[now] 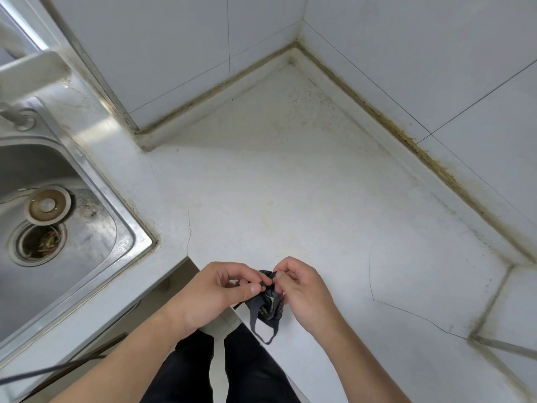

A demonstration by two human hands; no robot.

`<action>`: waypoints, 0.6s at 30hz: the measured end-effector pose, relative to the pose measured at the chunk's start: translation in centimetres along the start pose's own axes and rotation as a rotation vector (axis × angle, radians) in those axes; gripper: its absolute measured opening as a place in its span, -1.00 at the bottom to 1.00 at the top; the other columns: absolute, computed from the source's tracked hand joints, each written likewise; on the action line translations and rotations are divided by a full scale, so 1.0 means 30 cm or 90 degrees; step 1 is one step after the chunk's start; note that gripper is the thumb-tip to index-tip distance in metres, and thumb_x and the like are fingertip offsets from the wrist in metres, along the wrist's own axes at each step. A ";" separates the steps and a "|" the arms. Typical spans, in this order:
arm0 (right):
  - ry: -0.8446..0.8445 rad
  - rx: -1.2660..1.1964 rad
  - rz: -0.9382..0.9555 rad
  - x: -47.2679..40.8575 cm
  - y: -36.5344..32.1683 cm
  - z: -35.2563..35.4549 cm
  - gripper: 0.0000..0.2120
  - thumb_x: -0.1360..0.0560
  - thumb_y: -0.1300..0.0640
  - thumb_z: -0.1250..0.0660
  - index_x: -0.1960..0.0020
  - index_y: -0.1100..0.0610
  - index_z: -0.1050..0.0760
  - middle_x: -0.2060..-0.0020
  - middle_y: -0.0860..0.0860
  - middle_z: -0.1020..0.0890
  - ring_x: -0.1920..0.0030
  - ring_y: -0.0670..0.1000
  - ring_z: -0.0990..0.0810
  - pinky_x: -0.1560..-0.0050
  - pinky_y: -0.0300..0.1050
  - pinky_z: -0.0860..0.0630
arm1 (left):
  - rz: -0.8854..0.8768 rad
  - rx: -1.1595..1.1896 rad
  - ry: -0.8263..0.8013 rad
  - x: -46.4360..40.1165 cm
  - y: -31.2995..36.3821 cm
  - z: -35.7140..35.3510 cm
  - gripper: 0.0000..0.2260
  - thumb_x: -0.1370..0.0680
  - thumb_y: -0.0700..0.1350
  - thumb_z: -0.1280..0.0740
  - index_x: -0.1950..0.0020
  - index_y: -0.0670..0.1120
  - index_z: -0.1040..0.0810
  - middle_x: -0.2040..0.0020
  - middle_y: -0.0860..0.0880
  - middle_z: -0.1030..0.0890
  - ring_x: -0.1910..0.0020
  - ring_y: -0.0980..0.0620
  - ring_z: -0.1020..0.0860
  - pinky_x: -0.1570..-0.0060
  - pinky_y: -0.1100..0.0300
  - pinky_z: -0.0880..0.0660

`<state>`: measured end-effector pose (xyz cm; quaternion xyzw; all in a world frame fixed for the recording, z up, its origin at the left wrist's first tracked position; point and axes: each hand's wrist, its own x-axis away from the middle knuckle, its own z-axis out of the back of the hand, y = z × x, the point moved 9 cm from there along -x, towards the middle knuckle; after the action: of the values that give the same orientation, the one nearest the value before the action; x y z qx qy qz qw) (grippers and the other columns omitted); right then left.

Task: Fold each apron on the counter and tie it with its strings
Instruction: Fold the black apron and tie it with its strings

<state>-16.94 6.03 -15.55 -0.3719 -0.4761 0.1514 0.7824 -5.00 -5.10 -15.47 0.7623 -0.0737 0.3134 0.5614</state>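
Head view, lower centre: small dark grey bunched fabric apron bundle (268, 306), at near edge of white, cracked stone counter (290, 184). Left hand (215, 295) fingers curled, thumb & fingertips pinching bundle's top. Right hand (302, 292) likewise curled, pinching same spot from other side. Thin dark string loop (263, 334) hangs below bundle. Left of frame: stainless steel sink (87, 242) w/ round drain strainer (39, 242). Bkgd: white tiled walls (174, 53).

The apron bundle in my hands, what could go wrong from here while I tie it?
Both hands, left hand and right hand, pinch the dark apron bundle at the counter edge; a slip could drop it to the floor. The loose string loop hangs free and might snag or leave the knot slack.
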 end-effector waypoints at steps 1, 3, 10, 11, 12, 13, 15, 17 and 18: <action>0.003 0.011 0.000 0.001 0.001 0.000 -0.77 -0.63 0.23 -0.23 0.15 0.05 -0.55 0.35 -0.03 -0.58 0.32 -0.03 -0.51 0.24 -0.05 -0.50 | -0.001 0.020 -0.009 0.002 -0.006 -0.007 -0.90 -0.62 -0.22 -0.41 -0.07 -0.21 -0.71 -0.17 -0.07 -0.73 -0.18 -0.13 -0.67 -0.29 -0.05 -0.51; 0.013 0.021 0.000 0.003 0.005 -0.001 -0.76 -0.64 0.21 -0.24 0.16 0.03 -0.54 0.34 -0.02 -0.60 0.32 -0.05 -0.49 0.24 -0.08 -0.45 | -0.009 0.061 -0.018 0.006 -0.013 -0.013 -0.88 -0.63 -0.24 -0.38 -0.08 -0.28 -0.66 -0.18 -0.13 -0.73 -0.22 -0.14 -0.66 -0.33 0.01 -0.53; 0.070 -0.057 -0.041 0.017 0.040 0.005 -0.81 -0.62 0.27 -0.24 0.14 0.19 -0.54 0.27 0.12 -0.70 0.27 0.18 -0.69 0.24 0.12 -0.68 | -0.038 0.213 0.025 0.008 -0.053 0.019 -0.86 -0.58 -0.18 -0.41 0.00 -0.27 -0.64 -0.18 -0.27 -0.68 -0.10 -0.19 -0.65 -0.19 0.03 -0.51; 0.070 -0.082 -0.048 0.022 0.043 0.000 -0.82 -0.62 0.31 -0.23 0.13 0.24 -0.53 0.27 0.13 -0.71 0.30 0.15 -0.69 0.27 0.09 -0.68 | -0.034 0.242 0.029 0.008 -0.066 0.023 -0.84 -0.56 -0.17 -0.40 0.00 -0.27 -0.63 -0.18 -0.28 -0.67 -0.10 -0.20 -0.63 -0.21 -0.01 -0.48; 0.071 -0.107 -0.056 0.027 0.046 -0.004 -0.82 -0.62 0.34 -0.23 0.14 0.27 -0.53 0.27 0.17 -0.71 0.31 0.12 -0.70 0.30 0.04 -0.66 | -0.029 0.275 0.033 0.008 -0.079 0.025 -0.85 -0.56 -0.17 -0.40 0.00 -0.27 -0.62 -0.18 -0.29 -0.65 -0.11 -0.22 -0.61 -0.25 -0.05 -0.46; 0.074 -0.131 -0.062 0.032 0.050 -0.006 -0.82 -0.62 0.36 -0.23 0.15 0.29 -0.52 0.25 0.21 -0.71 0.31 0.11 -0.70 0.32 -0.01 -0.65 | -0.025 0.308 0.035 0.008 -0.091 0.026 -0.86 -0.56 -0.18 -0.40 0.01 -0.27 -0.61 -0.17 -0.30 -0.65 -0.12 -0.23 -0.59 -0.29 -0.09 -0.43; 0.083 -0.171 -0.072 0.041 0.063 -0.006 -0.81 -0.61 0.38 -0.23 0.15 0.31 -0.52 0.23 0.28 -0.69 0.29 0.13 -0.69 0.32 -0.04 -0.64 | -0.019 0.353 0.044 0.010 -0.108 0.022 -0.91 -0.58 -0.21 -0.40 0.04 -0.24 -0.60 -0.14 -0.27 -0.65 -0.10 -0.22 -0.59 -0.28 -0.11 -0.41; 0.093 -0.199 -0.089 0.047 0.083 -0.005 -0.81 -0.60 0.39 -0.22 0.15 0.34 -0.53 0.27 0.30 -0.66 0.31 0.17 -0.67 0.31 0.03 -0.66 | -0.012 0.368 0.068 0.010 -0.121 0.021 -0.90 -0.61 -0.26 -0.35 0.07 -0.22 -0.64 -0.06 -0.24 -0.65 -0.04 -0.18 -0.59 -0.18 -0.02 -0.46; 0.098 -0.206 -0.100 0.048 0.095 -0.005 -0.81 -0.59 0.40 -0.22 0.16 0.34 -0.53 0.31 0.28 -0.64 0.32 0.18 -0.65 0.29 0.07 -0.67 | -0.010 0.375 0.081 0.010 -0.124 0.020 -0.85 -0.61 -0.26 -0.31 0.08 -0.21 -0.65 -0.03 -0.22 -0.65 -0.01 -0.16 -0.58 -0.14 0.01 -0.46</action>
<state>-15.76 8.74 -16.74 -0.4651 -0.4606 -0.0174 0.7558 -2.79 -4.22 -18.42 0.8717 0.0618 0.3639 0.3224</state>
